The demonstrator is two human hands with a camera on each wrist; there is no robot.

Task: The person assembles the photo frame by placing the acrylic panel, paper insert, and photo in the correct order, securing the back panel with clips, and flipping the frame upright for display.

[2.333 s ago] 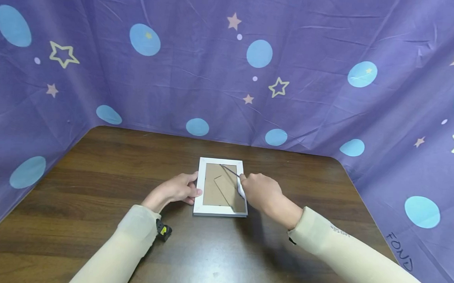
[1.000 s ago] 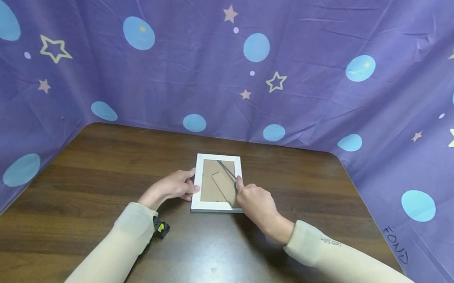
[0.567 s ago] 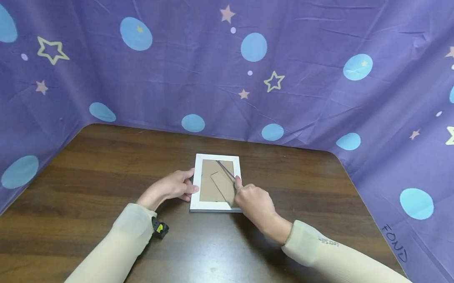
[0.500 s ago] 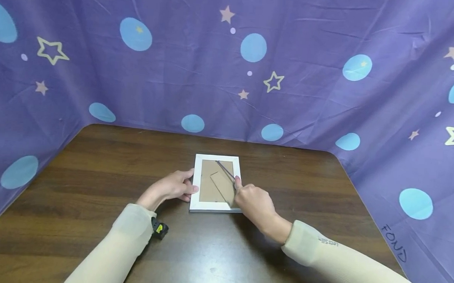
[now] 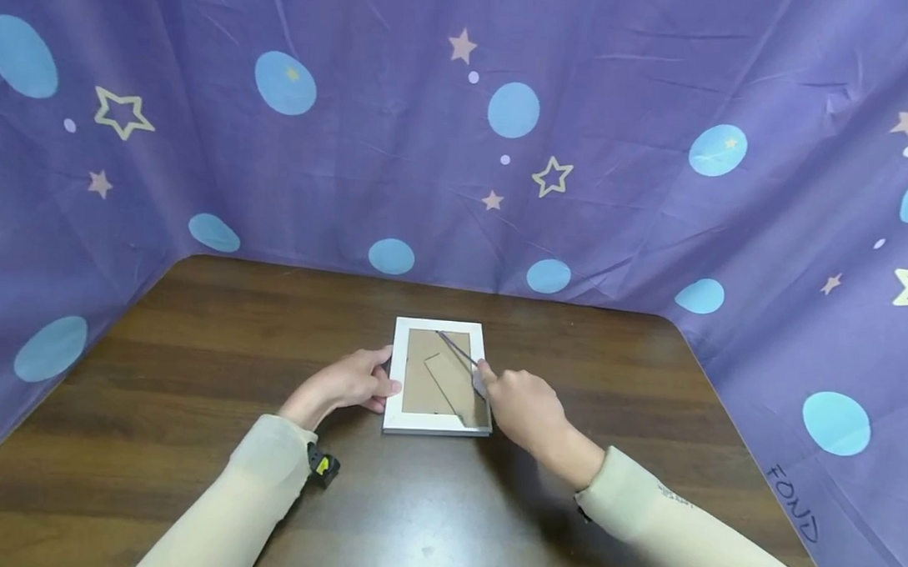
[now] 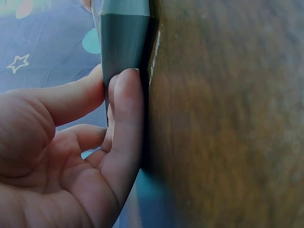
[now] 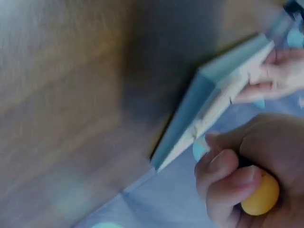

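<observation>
A white picture frame (image 5: 437, 421) lies on the table with its brown backing board (image 5: 424, 382) upward. My left hand (image 5: 349, 380) grips the frame's left edge; in the left wrist view its thumb and fingers (image 6: 126, 109) lie against the frame's side (image 6: 122, 42). My right hand (image 5: 526, 407), at the frame's right side, holds what looks like a screwdriver (image 5: 457, 348) by its handle. The thin dark shaft slants over the board, with its tip near the board's top edge. In the right wrist view the orange handle end (image 7: 261, 195) shows among curled fingers.
The frame stands on a dark brown wooden table (image 5: 273, 310). A purple curtain (image 5: 427, 191) with stars and blue spots encloses its back and sides. A black wrist device (image 5: 322, 465) sits at the left cuff.
The head view has shifted slightly. My right hand has moved a little to the right, uncovering the frame's lower right corner. The shaft's tip stays near the board's top edge; the left hand still holds on.
</observation>
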